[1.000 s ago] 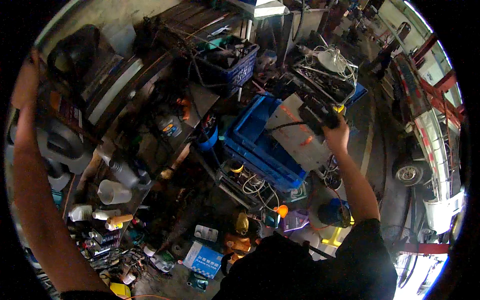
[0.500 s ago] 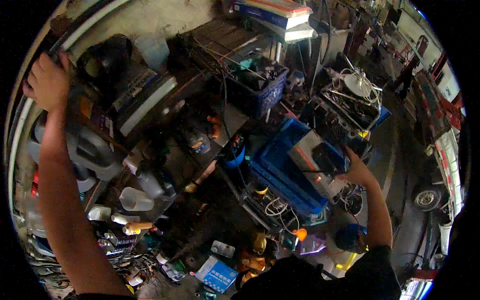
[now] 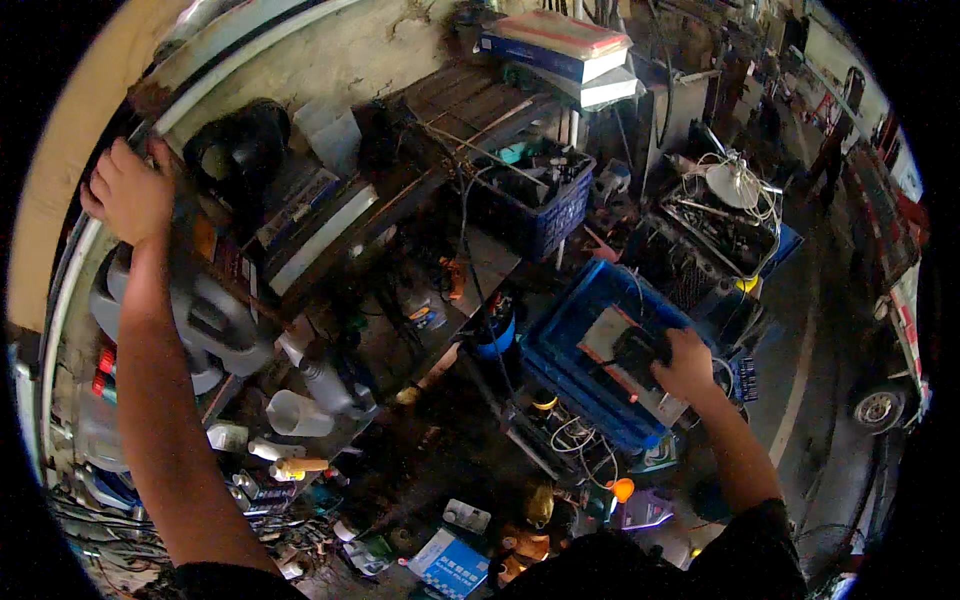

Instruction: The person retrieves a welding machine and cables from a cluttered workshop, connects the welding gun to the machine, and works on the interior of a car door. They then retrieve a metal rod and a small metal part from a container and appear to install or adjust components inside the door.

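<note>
At the far left, my left hand (image 3: 130,195) is closed over a dark edge beside a long pale rail (image 3: 75,265). Over a blue plastic crate (image 3: 640,285), my right hand (image 3: 685,368) has its fingers curled on a flat, light grey box-like thing (image 3: 603,333) with an orange stripe and a dark part on top. That thing lies tilted within the crate; its exact kind I cannot make out. My right fingertips are partly hidden against the dark part. Below my left forearm stand a dark grey jug (image 3: 225,325) and a translucent measuring cup (image 3: 298,413).
A dark blue basket (image 3: 545,225) of parts stands behind the crate. Beyond it are stacked boxes (image 3: 550,48) and a tray with coiled white cable (image 3: 735,180). Bottles, an orange funnel (image 3: 621,490) and a blue-and-white carton (image 3: 447,563) lie nearer. A vehicle wheel (image 3: 880,408) shows at right.
My right hand and the light grey thing have moved left and down, further into the blue crate. My left hand keeps its hold, while the whole view has shifted slightly.
</note>
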### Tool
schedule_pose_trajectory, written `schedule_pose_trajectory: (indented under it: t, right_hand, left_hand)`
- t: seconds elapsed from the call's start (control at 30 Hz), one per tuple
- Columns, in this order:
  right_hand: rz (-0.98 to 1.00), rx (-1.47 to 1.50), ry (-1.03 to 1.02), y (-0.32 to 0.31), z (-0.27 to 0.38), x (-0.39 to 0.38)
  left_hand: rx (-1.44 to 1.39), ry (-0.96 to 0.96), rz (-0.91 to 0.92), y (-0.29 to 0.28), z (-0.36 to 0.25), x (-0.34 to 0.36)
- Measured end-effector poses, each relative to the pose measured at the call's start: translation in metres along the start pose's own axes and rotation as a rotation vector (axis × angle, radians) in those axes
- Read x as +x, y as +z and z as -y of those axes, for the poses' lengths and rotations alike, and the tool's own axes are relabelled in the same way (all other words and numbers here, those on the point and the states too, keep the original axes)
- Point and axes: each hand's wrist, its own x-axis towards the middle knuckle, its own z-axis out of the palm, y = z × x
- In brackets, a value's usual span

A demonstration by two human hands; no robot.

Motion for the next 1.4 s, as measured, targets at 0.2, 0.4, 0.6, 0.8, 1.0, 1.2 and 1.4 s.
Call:
schedule_pose_trajectory:
  t: [0.2,0.4,0.6,0.8,1.0,1.2,1.4]
  right_hand:
    - [-0.059,0.037,-0.006,0.007,0.0,0.004]
    - [-0.004,0.105,-0.032,0.005,-0.007,0.007]
    - [-0.031,0.2,0.012,0.004,-0.004,0.012]
    - [-0.031,0.127,0.014,-0.01,-0.038,0.012]
    - [0.046,0.162,-0.101,0.013,-0.023,0.017]
    - [-0.038,0.138,-0.1,0.009,-0.029,0.033]
    - [-0.053,0.137,-0.112,0.02,-0.024,0.032]
  left_hand:
    - [-0.047,-0.002,-0.044,0.003,0.008,0.004]
    - [-0.554,-0.114,0.061,-0.105,-0.123,-0.042]
    - [-0.884,-0.189,1.13,-0.136,-0.318,-0.042]
    - [-0.836,-0.277,1.474,-0.094,-0.403,-0.055]
    - [-1.6,-1.147,0.935,0.038,-0.362,-0.064]
    - [-2.152,-1.006,0.708,-0.062,-0.324,0.065]
    - [-2.197,-0.969,0.797,-0.133,-0.28,0.105]
